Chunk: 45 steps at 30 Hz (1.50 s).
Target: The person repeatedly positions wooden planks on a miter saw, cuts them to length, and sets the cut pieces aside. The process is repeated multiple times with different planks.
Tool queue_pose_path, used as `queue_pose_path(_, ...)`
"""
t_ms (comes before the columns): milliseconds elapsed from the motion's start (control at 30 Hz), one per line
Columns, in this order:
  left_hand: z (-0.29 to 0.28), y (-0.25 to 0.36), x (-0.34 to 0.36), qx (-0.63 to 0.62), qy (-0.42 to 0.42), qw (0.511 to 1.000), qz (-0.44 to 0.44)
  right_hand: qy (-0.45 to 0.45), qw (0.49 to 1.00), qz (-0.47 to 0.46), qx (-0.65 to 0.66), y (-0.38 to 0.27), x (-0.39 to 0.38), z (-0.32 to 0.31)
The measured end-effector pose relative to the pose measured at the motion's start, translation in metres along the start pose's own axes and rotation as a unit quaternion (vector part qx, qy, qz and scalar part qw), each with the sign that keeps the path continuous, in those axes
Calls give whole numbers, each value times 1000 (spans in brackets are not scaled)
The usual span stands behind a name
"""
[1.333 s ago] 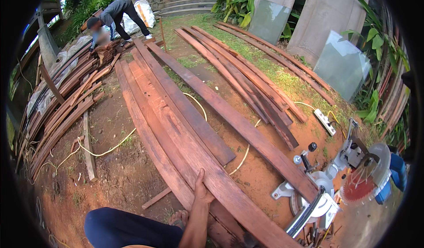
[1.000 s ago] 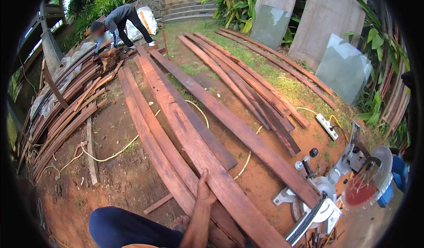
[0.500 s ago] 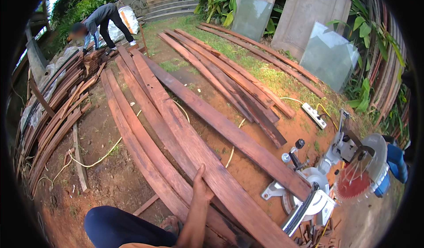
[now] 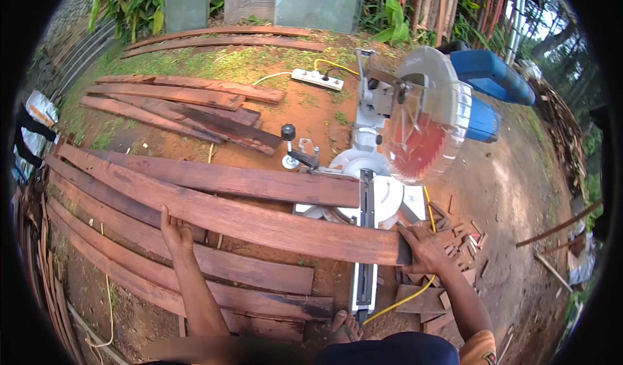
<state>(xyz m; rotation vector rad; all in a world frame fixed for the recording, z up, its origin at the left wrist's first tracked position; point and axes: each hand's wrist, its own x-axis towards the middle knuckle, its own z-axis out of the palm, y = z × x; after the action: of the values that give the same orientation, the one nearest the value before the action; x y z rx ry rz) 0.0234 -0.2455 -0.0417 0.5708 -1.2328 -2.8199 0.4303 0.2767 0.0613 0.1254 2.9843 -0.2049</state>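
A long reddish-brown wooden plank [image 4: 279, 225] stretches from the far left across the front of the mitre saw. My left hand [image 4: 176, 234] grips its near edge, left of the middle, with part of the fingers under the wood. At the plank's dark right end, my right hand [image 4: 423, 249] is closed round the end. Behind this plank, another plank [image 4: 259, 182] rests with its end on the saw's base. The mitre saw [image 4: 415, 118] has a blue handle, a clear guard and a red disc blade, raised above the base.
Several planks [image 4: 259, 271] lie at the near left, and more boards [image 4: 175, 95] beyond. A white power strip [image 4: 318, 79] with yellow cable sits behind the saw. Wood offcuts [image 4: 428, 297] are scattered at right. My bare foot [image 4: 345, 326] is close to the saw. A person's dark-clothed leg [image 4: 32, 131] shows far left.
My view has swung right, toward the saw. My right hand has come into view on the plank's right end. My left hand still holds the plank, whose right end now shows beyond the saw's slot.
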Motion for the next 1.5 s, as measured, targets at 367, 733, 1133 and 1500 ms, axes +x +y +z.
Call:
queue_pose_path(367, 128, -66, -78, 506, -284, 787, 211, 78, 997, 10, 27, 38, 86, 17)
queue_pose_path(733, 190, -140, -60, 764, -509, 302, 258, 308, 934, 153, 93, 17, 99, 69)
queue_pose_path(1133, 209, -136, -40, 742, -536, 341, 216, 352, 814, 395, 239, 22, 105, 121)
queue_pose_path(1500, 194, -116, -14, 761, -515, 336, 208, 341, 849, 346, 207, -12, 115, 95)
